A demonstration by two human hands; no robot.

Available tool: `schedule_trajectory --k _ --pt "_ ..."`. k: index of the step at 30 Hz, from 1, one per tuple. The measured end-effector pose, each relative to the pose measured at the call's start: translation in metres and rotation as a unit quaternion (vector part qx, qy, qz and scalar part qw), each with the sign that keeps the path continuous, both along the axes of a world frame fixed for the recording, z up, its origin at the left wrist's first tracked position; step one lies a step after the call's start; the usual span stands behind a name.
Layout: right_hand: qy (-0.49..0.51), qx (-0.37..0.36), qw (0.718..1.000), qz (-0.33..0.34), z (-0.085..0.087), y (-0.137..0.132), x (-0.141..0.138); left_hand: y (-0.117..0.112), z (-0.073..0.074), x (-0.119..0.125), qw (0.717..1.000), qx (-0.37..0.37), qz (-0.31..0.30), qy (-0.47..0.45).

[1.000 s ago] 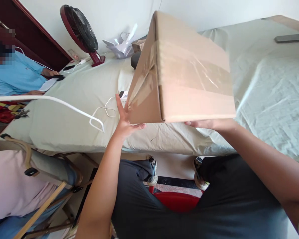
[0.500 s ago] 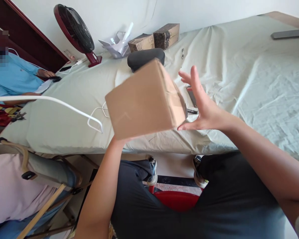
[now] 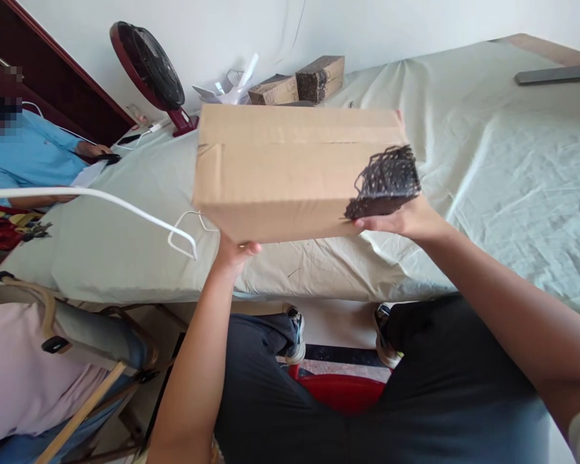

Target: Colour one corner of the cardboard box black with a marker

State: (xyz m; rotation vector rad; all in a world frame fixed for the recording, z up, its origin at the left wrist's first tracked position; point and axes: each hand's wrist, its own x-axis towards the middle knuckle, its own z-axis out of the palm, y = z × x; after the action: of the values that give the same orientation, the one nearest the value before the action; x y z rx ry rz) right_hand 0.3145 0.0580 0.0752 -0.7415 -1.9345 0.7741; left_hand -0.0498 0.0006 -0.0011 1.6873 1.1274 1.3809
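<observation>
Between my two hands a brown cardboard box (image 3: 280, 171) is held up above the cloth-covered table (image 3: 473, 161). Its long side faces me, with a taped seam along it and black scribble over the right end. My left hand (image 3: 234, 254) grips the lower left corner, thumb on the bottom edge. At the lower right corner my right hand (image 3: 396, 219) has hold too, its thumb along the bottom edge. The other fingers of both hands are hidden behind the box.
Further back stand a red fan (image 3: 149, 71), white papers (image 3: 229, 87) and scribbled cardboard boxes (image 3: 321, 77). A grey bar (image 3: 553, 75) lies at the far right. A white cable (image 3: 101, 193) crosses from the left. A person in a blue shirt (image 3: 33, 145) sits at the left end.
The box has been turned so its long seamed side and black scribble now face me. My right hand, spread open beside the box before, has closed on its right end.
</observation>
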Motion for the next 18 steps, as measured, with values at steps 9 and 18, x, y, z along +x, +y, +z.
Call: schedule_trajectory --k 9,18 --pt "-0.142 0.024 0.989 0.045 0.013 -0.021 -0.004 -0.013 0.037 0.009 0.971 0.132 -0.040 0.194" --pt "-0.079 0.110 0.989 0.066 0.010 -0.018 -0.005 -0.021 0.032 0.031 0.966 0.119 -0.074 0.215"
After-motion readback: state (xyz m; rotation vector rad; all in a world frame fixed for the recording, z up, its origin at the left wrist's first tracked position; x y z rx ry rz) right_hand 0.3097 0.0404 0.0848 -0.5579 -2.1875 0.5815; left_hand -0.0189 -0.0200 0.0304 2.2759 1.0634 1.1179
